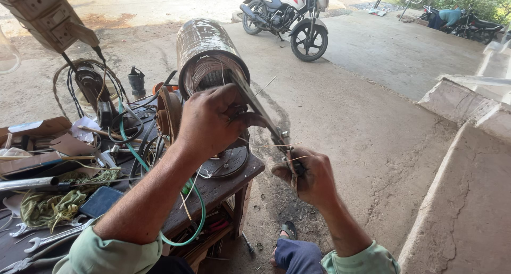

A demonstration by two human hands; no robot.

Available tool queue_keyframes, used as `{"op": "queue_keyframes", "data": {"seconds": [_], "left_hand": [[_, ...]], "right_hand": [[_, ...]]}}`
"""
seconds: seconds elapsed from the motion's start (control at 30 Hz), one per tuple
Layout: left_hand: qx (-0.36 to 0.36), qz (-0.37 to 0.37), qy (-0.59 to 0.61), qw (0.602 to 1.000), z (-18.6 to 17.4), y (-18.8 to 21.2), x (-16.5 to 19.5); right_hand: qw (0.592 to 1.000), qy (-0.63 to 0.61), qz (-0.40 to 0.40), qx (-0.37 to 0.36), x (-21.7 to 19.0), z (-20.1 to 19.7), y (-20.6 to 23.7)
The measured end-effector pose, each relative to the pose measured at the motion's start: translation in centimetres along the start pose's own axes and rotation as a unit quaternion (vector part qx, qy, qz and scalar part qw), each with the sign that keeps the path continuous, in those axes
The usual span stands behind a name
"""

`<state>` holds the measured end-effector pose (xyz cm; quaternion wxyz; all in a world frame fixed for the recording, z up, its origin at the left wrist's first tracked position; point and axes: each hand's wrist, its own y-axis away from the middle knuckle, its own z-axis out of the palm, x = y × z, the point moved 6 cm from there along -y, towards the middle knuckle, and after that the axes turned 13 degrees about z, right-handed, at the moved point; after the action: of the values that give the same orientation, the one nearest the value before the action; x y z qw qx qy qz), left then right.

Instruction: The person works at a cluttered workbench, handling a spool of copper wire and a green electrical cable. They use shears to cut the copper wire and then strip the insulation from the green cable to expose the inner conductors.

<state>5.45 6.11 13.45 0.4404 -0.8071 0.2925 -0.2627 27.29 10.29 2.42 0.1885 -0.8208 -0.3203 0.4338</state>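
Note:
A grey metal motor stator (205,48) lies on its side on the wooden workbench (229,181), its open end with copper windings facing me. My left hand (213,119) is closed at that open end, pressing on a long flat metal strip (263,117) that runs out of the windings. My right hand (308,175) grips the strip's near end, low and to the right of the bench. Thin copper wires stick out around both hands.
The bench holds cables, a green hose (199,221), spanners (48,237), a dark phone (101,200) and a round cover plate (226,162). A socket board (45,16) hangs at upper left. A motorcycle (287,13) stands on the concrete beyond. A concrete ledge (468,146) runs along the right.

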Motion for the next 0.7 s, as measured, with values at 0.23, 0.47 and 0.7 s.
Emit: {"op": "queue_keyframes", "data": {"seconds": [0.23, 0.47, 0.7], "left_hand": [[0.01, 0.036, -0.028, 0.999, -0.2, 1.4, -0.5], [0.056, 0.052, 0.034, 0.997, -0.1, 2.3, -0.8], [0.164, 0.016, -0.041, 0.985, -0.1, 2.4, 0.5]], "right_hand": [[0.998, -0.06, -0.009, -0.011, -0.7, 0.7, 0.6], [0.997, -0.066, -0.04, 0.015, -1.2, 1.6, 0.8], [0.99, -0.055, -0.012, 0.126, 0.0, 2.7, 2.6]]}}
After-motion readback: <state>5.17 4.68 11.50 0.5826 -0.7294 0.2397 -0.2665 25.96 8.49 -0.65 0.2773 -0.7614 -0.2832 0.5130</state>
